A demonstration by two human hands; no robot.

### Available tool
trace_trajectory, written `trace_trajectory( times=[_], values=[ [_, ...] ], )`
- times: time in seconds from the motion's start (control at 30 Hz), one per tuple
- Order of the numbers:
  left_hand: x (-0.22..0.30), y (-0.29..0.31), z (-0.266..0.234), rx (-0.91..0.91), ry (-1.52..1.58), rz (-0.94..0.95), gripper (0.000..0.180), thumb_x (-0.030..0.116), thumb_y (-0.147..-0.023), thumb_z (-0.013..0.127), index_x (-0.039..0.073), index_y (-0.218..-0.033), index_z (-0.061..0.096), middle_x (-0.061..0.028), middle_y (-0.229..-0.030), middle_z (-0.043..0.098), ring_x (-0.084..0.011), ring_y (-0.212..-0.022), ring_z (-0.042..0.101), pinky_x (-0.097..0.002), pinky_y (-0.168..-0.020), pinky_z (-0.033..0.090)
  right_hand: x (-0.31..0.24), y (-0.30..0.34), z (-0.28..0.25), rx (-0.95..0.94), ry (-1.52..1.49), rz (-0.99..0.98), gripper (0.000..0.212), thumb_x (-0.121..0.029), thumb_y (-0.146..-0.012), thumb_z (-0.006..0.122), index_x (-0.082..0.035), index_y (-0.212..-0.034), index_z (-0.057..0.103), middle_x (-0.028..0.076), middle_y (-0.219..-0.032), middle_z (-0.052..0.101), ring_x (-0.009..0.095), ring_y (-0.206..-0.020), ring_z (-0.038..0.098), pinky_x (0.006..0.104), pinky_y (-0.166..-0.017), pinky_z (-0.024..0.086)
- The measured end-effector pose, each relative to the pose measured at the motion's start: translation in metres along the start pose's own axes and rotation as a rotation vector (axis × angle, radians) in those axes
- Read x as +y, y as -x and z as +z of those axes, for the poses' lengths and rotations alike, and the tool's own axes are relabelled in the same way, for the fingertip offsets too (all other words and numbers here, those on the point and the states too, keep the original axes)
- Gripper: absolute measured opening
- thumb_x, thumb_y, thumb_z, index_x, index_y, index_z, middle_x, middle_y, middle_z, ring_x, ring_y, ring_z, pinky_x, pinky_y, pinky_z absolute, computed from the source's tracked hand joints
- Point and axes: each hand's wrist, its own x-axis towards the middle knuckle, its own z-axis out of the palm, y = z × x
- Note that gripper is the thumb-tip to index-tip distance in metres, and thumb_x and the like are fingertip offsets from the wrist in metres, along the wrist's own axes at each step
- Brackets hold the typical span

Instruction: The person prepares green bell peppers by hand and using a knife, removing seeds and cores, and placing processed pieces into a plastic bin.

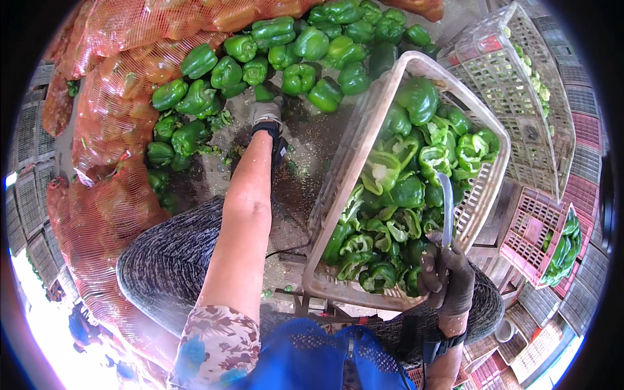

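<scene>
My left hand [266, 112], in a grey glove, reaches down to the floor at the edge of the pepper pile. Its fingers are closed around a green bell pepper [263, 93], mostly hidden by the hand. In my right hand [448, 279], also gloved, is a knife [446, 205] with a curved blade pointing up and away over the crate. A pale plastic crate [348, 195] stands tilted at my right, holding green peppers, several cut open [434, 160]. Whole green peppers [299, 78] lie heaped beyond my left hand.
Orange mesh sacks [117, 110] line the left and far side. Another pale crate [481, 71] with green pieces stands at the far right, near a pink crate [530, 224] of peppers. Pepper seeds and scraps litter the floor [296, 153] between my knees.
</scene>
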Motion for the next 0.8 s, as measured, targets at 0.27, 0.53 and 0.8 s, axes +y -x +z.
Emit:
trace_trajectory(
  times=[0.27,0.53,0.8],
  values=[
    [0.017,0.055,-0.057,-0.256,1.99,-0.79,0.026,0.027,-0.091,0.06,0.015,-0.114,0.063,-0.0048,-0.102,0.069,-0.0227,-0.092,0.066,-0.039,-0.079,0.056,0.01,-0.007,0.005,-0.003,0.041,-0.011,0.032,-0.019,-0.085,0.057,0.001,-0.109,0.055,0.008,-0.074,0.057,0.01,-0.041,0.043,0.0226,-0.035,0.033],
    [0.057,0.158,-0.212,-0.845,2.666,0.192,0.061,0.047,-0.085,0.058,0.009,-0.132,0.05,-0.0166,-0.122,0.06,-0.039,-0.103,0.061,-0.0502,-0.081,0.055,0.015,0.001,0.016,-0.035,0.254,-0.246,0.014,-0.012,-0.091,0.057,-0.001,-0.099,0.057,0.008,-0.079,0.063,0.008,-0.04,0.047,0.022,-0.034,0.037],
    [0.132,0.311,-0.296,-0.864,2.154,0.324,0.044,0.035,-0.095,0.052,0.009,-0.131,0.051,-0.0066,-0.116,0.063,-0.0178,-0.099,0.065,-0.0346,-0.078,0.058,-0.008,0.039,0.059,-0.057,0.891,-1.245,0.041,-0.017,-0.084,0.07,0.004,-0.116,0.055,0.015,-0.088,0.066,0.024,-0.067,0.064,0.0328,-0.057,0.049]
  ],
)
